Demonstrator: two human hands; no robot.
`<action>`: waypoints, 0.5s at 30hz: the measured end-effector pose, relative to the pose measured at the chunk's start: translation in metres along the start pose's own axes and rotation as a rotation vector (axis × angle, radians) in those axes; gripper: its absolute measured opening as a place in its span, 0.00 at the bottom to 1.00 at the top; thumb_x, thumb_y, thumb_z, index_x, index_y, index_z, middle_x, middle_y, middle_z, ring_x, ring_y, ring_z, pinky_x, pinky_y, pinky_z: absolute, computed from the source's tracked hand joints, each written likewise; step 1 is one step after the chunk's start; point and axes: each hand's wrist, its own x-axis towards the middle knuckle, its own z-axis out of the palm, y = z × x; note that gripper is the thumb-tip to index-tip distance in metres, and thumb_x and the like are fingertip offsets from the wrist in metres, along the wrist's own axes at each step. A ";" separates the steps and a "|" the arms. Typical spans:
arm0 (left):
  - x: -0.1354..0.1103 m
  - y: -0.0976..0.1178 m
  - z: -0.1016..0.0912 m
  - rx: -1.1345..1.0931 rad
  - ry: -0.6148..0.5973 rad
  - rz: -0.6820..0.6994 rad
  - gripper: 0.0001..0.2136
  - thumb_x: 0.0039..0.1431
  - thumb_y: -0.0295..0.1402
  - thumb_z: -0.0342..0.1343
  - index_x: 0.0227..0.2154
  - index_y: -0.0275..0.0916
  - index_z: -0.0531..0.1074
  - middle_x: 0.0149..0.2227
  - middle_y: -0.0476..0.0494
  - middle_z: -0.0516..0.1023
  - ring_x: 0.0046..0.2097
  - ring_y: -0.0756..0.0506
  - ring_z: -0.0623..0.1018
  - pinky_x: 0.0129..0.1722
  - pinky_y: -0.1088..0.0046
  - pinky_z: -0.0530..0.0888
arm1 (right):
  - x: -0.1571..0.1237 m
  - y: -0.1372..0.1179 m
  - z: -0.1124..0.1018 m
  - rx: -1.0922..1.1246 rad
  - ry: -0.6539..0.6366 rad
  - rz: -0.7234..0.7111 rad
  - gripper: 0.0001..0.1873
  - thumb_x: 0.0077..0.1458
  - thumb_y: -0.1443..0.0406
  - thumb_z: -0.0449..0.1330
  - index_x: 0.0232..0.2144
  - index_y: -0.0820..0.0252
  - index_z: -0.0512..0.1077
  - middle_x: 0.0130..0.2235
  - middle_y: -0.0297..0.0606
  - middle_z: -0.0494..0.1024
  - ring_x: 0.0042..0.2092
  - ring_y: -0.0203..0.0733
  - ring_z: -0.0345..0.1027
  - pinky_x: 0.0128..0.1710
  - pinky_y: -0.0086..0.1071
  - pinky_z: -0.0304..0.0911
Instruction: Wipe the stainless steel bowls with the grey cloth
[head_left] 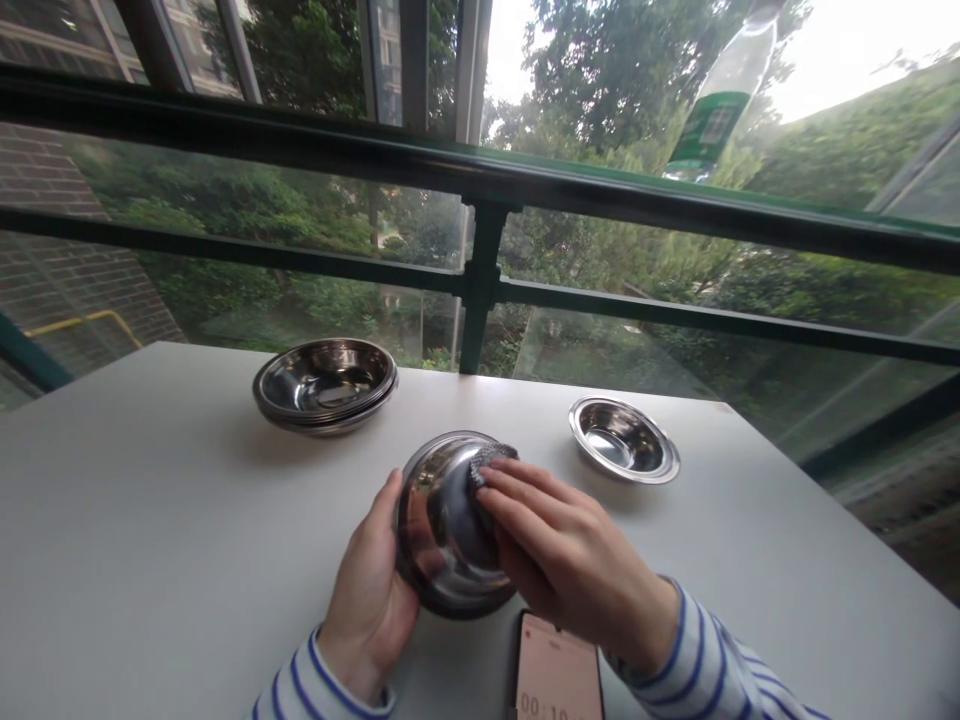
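A shiny metal bowl (442, 510) is tilted above the white table, its rounded underside facing me. My left hand (371, 585) grips it by the left rim, fingers out of sight behind it. Against the bowl's underside, my right hand (559, 535) presses a grey steel wool scrubber (491, 462), with the fingers laid over it. Part of the scrubber is hidden under the fingertips. Below the right hand lies a phone (559, 670) showing a timer, partly covered by the wrist.
Several nested metal bowls (324, 385) stand at the back left of the white table (187, 560). One more metal bowl (624, 440) sits upright at the right. Behind the table runs a dark green railing (480, 270) with a plastic bottle (712, 110) on it.
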 end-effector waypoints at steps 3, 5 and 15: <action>-0.001 0.001 0.001 -0.024 0.016 -0.001 0.10 0.60 0.30 0.48 0.31 0.32 0.74 0.27 0.42 0.80 0.27 0.47 0.79 0.31 0.71 0.78 | -0.001 0.000 -0.003 0.037 -0.042 -0.095 0.16 0.54 0.72 0.52 0.46 0.71 0.67 0.49 0.49 0.73 0.55 0.48 0.61 0.54 0.40 0.63; -0.002 0.000 0.001 -0.027 0.009 -0.003 0.10 0.60 0.31 0.48 0.32 0.32 0.74 0.28 0.41 0.80 0.27 0.47 0.79 0.31 0.71 0.78 | 0.000 0.001 -0.004 0.028 -0.031 -0.112 0.16 0.54 0.72 0.52 0.46 0.71 0.67 0.49 0.49 0.73 0.55 0.48 0.61 0.54 0.40 0.63; 0.003 0.009 -0.004 -0.054 0.053 -0.015 0.10 0.59 0.32 0.50 0.35 0.32 0.74 0.27 0.43 0.79 0.25 0.50 0.77 0.23 0.77 0.75 | -0.001 -0.001 -0.004 -0.030 0.000 -0.190 0.15 0.53 0.72 0.52 0.43 0.71 0.69 0.47 0.47 0.74 0.52 0.48 0.65 0.52 0.39 0.65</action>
